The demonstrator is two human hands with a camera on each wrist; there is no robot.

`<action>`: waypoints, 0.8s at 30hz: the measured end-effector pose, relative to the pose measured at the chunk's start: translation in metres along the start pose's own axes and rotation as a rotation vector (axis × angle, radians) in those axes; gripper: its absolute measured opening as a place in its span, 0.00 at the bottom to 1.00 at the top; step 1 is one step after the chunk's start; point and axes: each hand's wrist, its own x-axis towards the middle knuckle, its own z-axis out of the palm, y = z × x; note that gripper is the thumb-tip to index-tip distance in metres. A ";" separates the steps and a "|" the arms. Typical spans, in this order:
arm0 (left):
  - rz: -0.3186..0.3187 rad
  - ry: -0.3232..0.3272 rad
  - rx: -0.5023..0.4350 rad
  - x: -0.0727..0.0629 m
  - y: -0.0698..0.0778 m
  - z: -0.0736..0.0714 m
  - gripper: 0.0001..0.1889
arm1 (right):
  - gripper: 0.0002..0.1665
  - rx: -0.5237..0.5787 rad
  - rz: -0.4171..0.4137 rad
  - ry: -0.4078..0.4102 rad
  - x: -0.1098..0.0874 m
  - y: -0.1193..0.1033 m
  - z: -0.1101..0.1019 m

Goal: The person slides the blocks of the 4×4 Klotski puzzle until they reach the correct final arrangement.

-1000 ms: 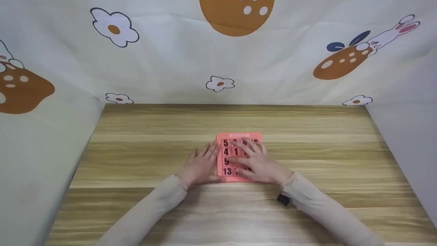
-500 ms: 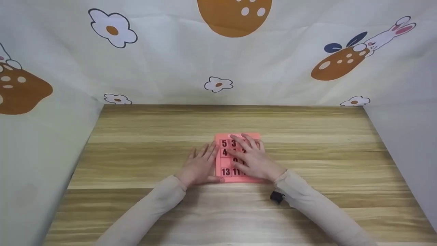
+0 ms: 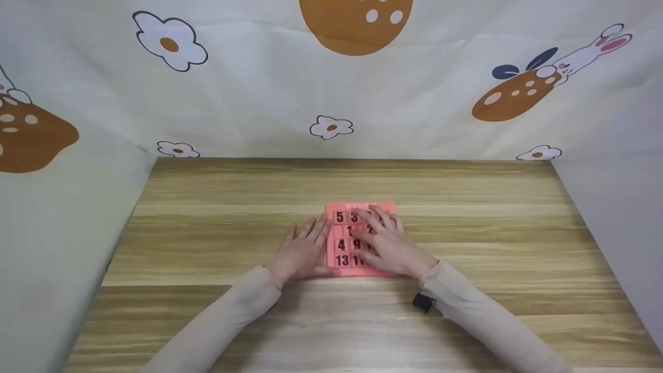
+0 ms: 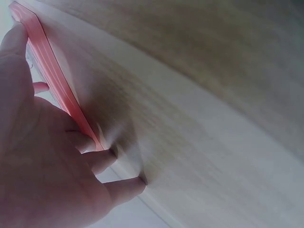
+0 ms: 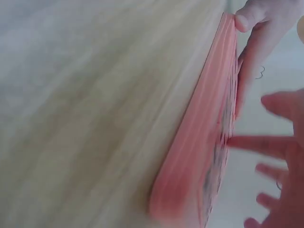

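A pink number sliding puzzle (image 3: 335, 205) lies flat on the wooden table, its black-numbered tiles partly covered by my right hand (image 3: 396, 249). The fingers of that hand are spread over the tiles, and one fingertip touches the tile marked 1 (image 3: 349, 231). The tile marked 4 (image 3: 341, 245) sits in the third row, above 13. A gap shows at the left end of the second row. My left hand (image 3: 300, 255) rests against the puzzle's left edge with fairly straight fingers, its thumb on the lower left corner. In the left wrist view, some fingertips touch the table beyond the frame.
The wooden table (image 3: 217, 207) extends on all sides of the puzzle. A pale cloth backdrop (image 3: 259, 93) printed with flowers and rabbits stands behind it. Pale walls flank the table, and a dark object (image 3: 424, 301) sits at the right wrist.
The 9 tile has slid right, then the 4 tile down into the third row. The 1 tile has shifted leftward. My right fingers moved over the tiles; the left hand stayed put.
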 end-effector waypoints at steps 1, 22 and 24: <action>0.000 -0.002 0.003 0.000 0.000 0.000 0.59 | 0.29 0.012 0.000 -0.035 0.001 0.000 0.001; 0.009 -0.014 0.014 -0.001 0.001 -0.003 0.59 | 0.27 0.044 0.086 0.104 0.002 0.033 -0.005; 0.009 -0.015 0.015 0.000 0.001 -0.003 0.59 | 0.28 0.043 0.083 0.091 0.006 0.033 -0.005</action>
